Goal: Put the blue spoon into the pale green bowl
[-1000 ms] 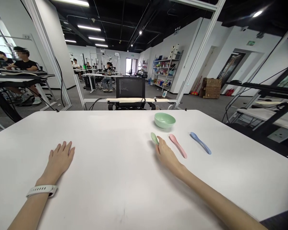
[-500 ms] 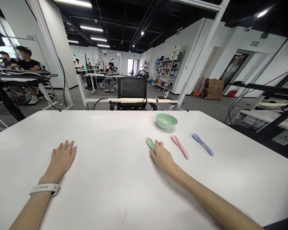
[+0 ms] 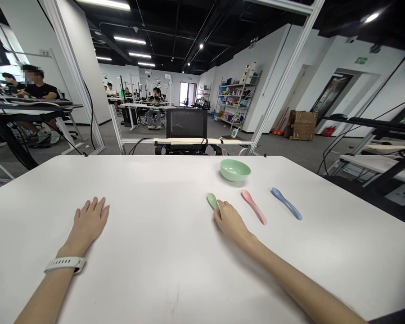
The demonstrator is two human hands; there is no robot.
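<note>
My right hand (image 3: 232, 223) has its fingers closed round the handle of a green spoon (image 3: 212, 200). Only the bowl end of that spoon shows, pointing away from me; the handle is hidden beneath the hand. Just right of the hand lies a pink spoon (image 3: 254, 207), and farther right a blue spoon (image 3: 286, 204). Behind the spoons a light green bowl (image 3: 235, 170) stands upright near the table's far edge. On the left, my left hand (image 3: 90, 224) rests palm down on the white tabletop with fingers spread, touching nothing else.
The white table (image 3: 148, 252) spreads out before me, with a metal frame (image 3: 281, 81) rising behind it. A black mesh office chair (image 3: 186, 123) stands past the far edge. Other people sit at desks farther back, and shelves (image 3: 239, 96) hold goods at the back right.
The fingers of my right hand have curled in and closed on the green spoon's handle. My left hand, the bowl and the other spoons stay where they were.
</note>
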